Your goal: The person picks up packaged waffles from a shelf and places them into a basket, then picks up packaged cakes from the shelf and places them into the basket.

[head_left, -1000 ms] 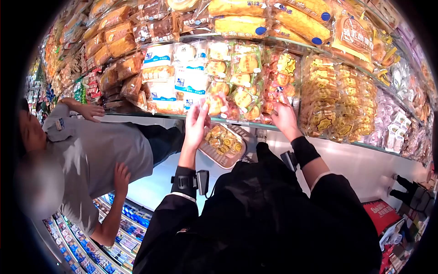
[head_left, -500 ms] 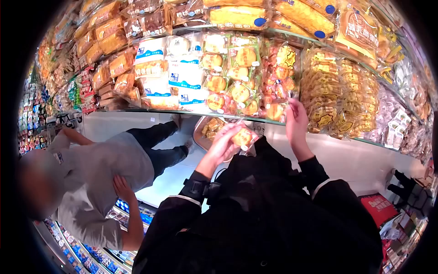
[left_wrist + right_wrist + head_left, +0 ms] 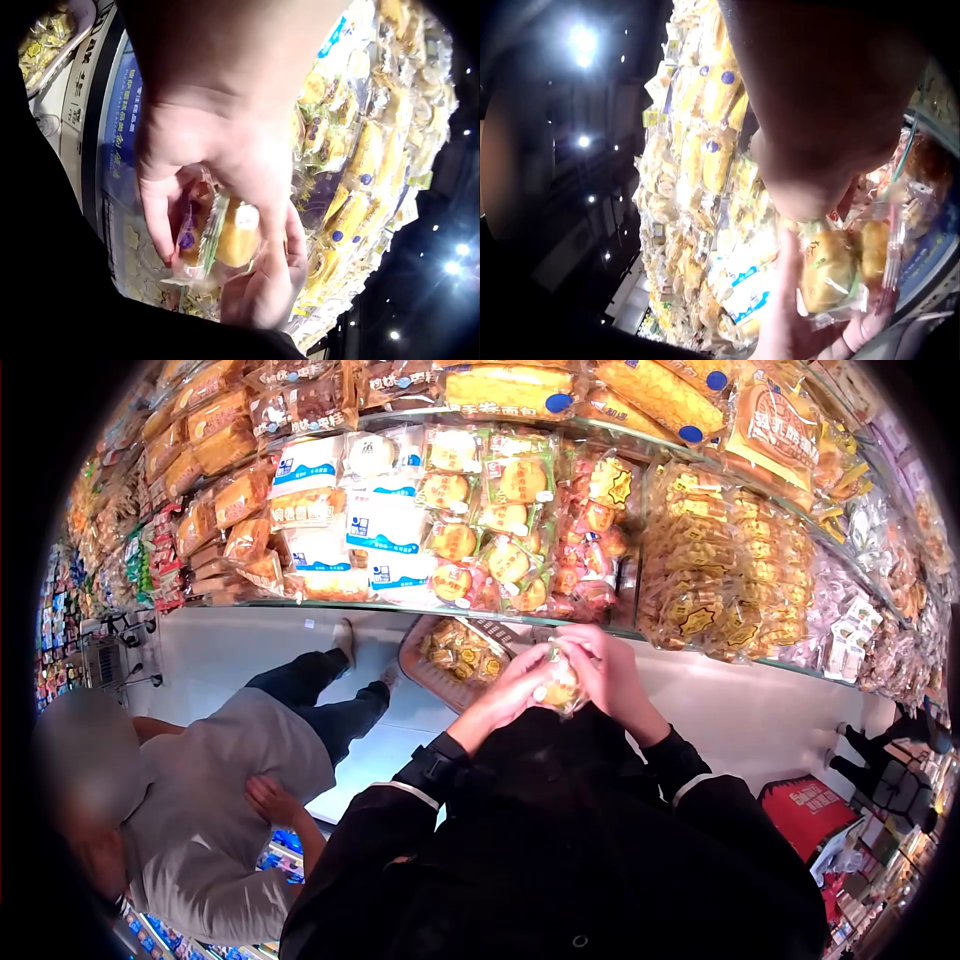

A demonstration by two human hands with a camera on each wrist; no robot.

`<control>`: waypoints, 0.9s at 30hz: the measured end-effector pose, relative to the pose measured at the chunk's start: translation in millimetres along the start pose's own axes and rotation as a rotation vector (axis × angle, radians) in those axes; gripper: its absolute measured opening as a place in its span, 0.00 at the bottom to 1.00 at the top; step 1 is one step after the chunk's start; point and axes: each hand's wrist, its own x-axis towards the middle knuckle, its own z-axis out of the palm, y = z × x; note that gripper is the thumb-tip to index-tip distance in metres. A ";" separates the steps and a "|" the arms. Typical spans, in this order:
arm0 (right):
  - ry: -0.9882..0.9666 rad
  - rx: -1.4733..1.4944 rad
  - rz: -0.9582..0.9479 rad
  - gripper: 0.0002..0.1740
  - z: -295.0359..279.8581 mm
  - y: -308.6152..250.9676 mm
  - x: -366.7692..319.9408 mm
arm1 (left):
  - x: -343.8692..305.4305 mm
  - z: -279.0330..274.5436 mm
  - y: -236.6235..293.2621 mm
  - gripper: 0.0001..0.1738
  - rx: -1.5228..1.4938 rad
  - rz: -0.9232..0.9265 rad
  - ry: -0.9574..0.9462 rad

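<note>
In front of the chest, both hands meet at small clear-wrapped round pastries [image 3: 562, 688]. My left hand [image 3: 512, 697] grips them from the left; its thumb and fingers curl around the wrappers in the left wrist view. From the other side my right hand [image 3: 608, 675] bends its fingers over the top of the wrappers. Two golden pastries show side by side in the right wrist view, a larger one [image 3: 829, 274] and one [image 3: 874, 251] beside a sealed wrapper edge. Beyond the hands, the shelf carries similar wrapped round pastries [image 3: 508, 563].
A shopping basket [image 3: 407, 660] holding yellow-labelled packets [image 3: 462, 650] stands below the shelf's glass edge [image 3: 420, 608]. White-and-blue packets [image 3: 385, 520] and stacked golden packs [image 3: 695, 560] fill the shelf. To the left stands a person in a grey shirt [image 3: 230, 770]. A red box [image 3: 808, 810] is at right.
My left hand has come down from the shelf with wrapped pastry. The right hand has left the red-packed row and joined it at the chest. The person in grey has shifted down and left.
</note>
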 end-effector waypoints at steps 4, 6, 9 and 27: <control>0.073 -0.220 -0.059 0.10 -7.4 46.6 22.4 | -4.9 -12.6 -7.8 0.21 0.278 -0.071 0.012; 0.036 -0.537 -0.017 0.10 -10.7 74.1 48.1 | -14.1 -14.7 -7.0 0.20 0.059 -0.097 -0.003; -0.107 -0.698 0.123 0.14 -10.7 93.7 73.6 | -30.5 -14.5 2.4 0.19 -0.029 -0.032 0.071; -0.140 -0.768 0.269 0.08 -9.5 102.6 81.7 | -60.0 -60.4 -2.9 0.22 -0.146 0.140 0.291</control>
